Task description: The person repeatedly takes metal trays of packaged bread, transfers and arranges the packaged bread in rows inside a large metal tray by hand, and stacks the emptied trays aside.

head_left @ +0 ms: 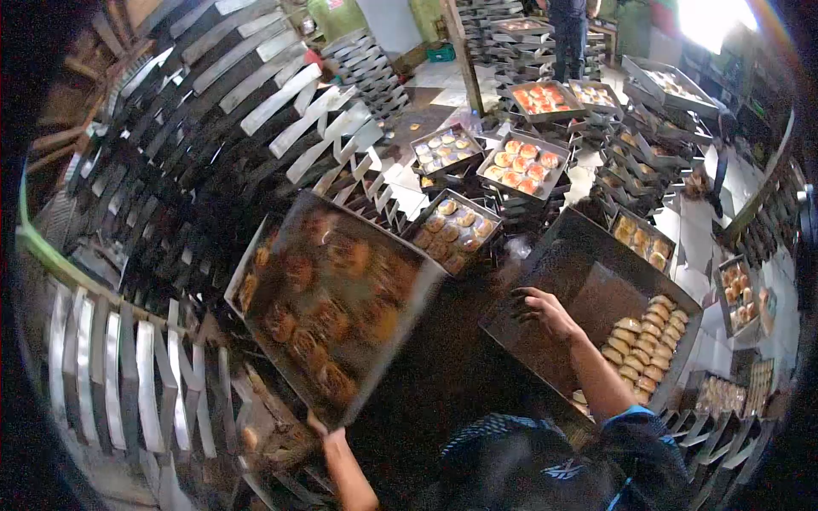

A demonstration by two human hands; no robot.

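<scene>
A metal tray (422, 298) of round, topped buns, blurred by motion, is tilted at the left of centre. My left hand (326, 428) grips its bottom corner. Below and behind its left edge, part of another tray with buns shows. My right hand (545, 308) is over a large tray (558, 255) at the right, its fingers apart and nothing in them. Rows of golden buns (649, 341) fill that tray's right side, and its left part shows bare dark metal.
Tall stacks of metal trays (213, 85) rise at the left. Ahead are trays of buns (452, 223), (524, 166) on more stacks. A wooden post (463, 55) stands at the back. A person (569, 38) stands beyond, and another person's leg (722, 157) shows at the right.
</scene>
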